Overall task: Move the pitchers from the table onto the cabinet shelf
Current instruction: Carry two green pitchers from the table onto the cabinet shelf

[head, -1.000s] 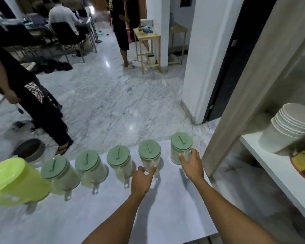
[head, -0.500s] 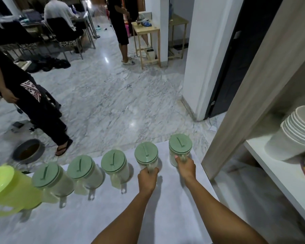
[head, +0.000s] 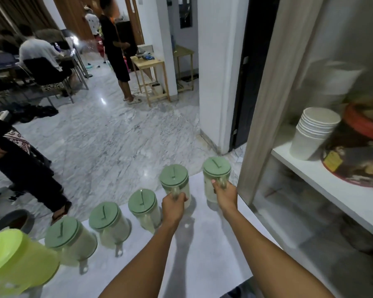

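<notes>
Several clear pitchers with sage-green lids stand in a row on the white table [head: 202,254]. My right hand [head: 225,193] is closed around the handle of the rightmost pitcher [head: 216,171]. My left hand [head: 173,204] grips the handle of the second pitcher from the right [head: 174,178]. Both held pitchers look raised slightly off the table. Three more green-lidded pitchers [head: 142,204] [head: 105,218] [head: 63,234] stand to the left. The white cabinet shelf [head: 332,190] is at the right.
A lime-green pitcher [head: 11,261] sits at the table's left end. On the shelf stand a stack of white cups [head: 312,132] and a round tin with a red lid [head: 357,145]. A person's legs [head: 26,175] are at left; other people are farther back.
Both hands went from reaching to closing on the two rightmost pitchers' handles, and those pitchers have risen a little. The view has tilted up and toward the cabinet.
</notes>
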